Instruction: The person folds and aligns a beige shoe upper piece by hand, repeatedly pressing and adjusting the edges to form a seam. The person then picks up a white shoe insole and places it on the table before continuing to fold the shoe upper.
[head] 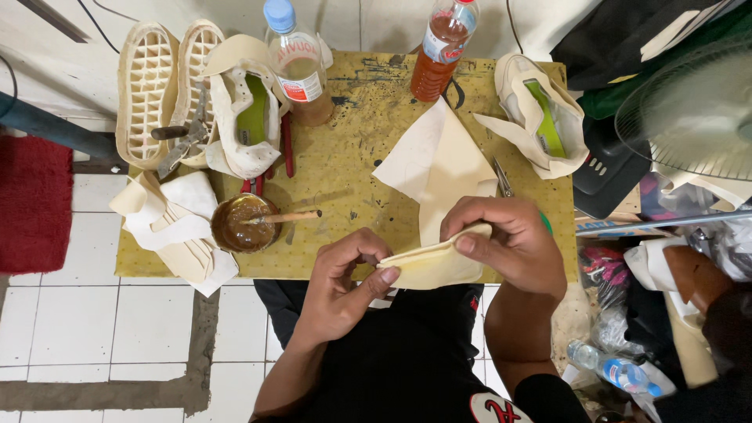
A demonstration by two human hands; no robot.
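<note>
Left hand [342, 276] and right hand [505, 239]: pinched shut on cream leather piece [433, 265]. Judged light, limp, flexible; best gripped along opposite edges.

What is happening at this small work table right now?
A person pinches a folded cream piece of material between the left hand and the right hand, above a yellow work board. On the board stand a pot of brown glue with a stick in it, two bottles and unfinished shoe uppers.

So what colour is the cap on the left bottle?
Light blue cap, seen clearly in the head view.
</note>
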